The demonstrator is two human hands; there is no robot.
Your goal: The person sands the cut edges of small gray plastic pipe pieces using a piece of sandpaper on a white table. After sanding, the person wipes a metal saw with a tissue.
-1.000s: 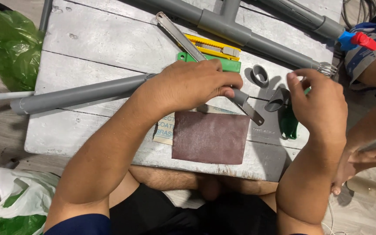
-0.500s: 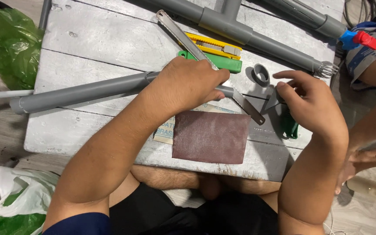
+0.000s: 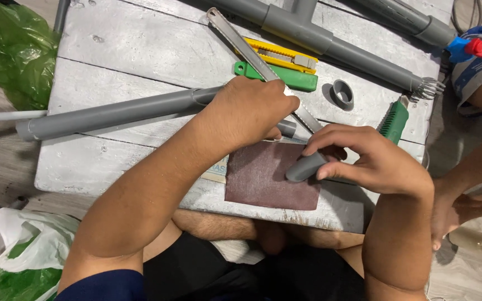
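Observation:
My left hand (image 3: 249,111) is closed over a long grey pipe (image 3: 112,114) that lies across the white wooden board (image 3: 129,50). My right hand (image 3: 372,159) pinches a short grey pipe fitting (image 3: 305,167) and holds it just above a brown sheet of sandpaper (image 3: 269,175) at the board's near edge. A metal saw blade (image 3: 246,47) runs diagonally from the far side and passes under my left hand. A green-handled tool (image 3: 394,120) lies just beyond my right hand.
A yellow utility knife (image 3: 277,54), a green knife (image 3: 285,78) and a grey ring fitting (image 3: 341,93) lie behind my hands. Grey pipework (image 3: 330,44) crosses the far edge. Green bags (image 3: 6,47) sit left. Another person's hand (image 3: 464,209) rests at right.
My right hand left the green-handled tool, moved toward me and picked up the short grey fitting, now over the sandpaper. My left hand stayed on the long pipe.

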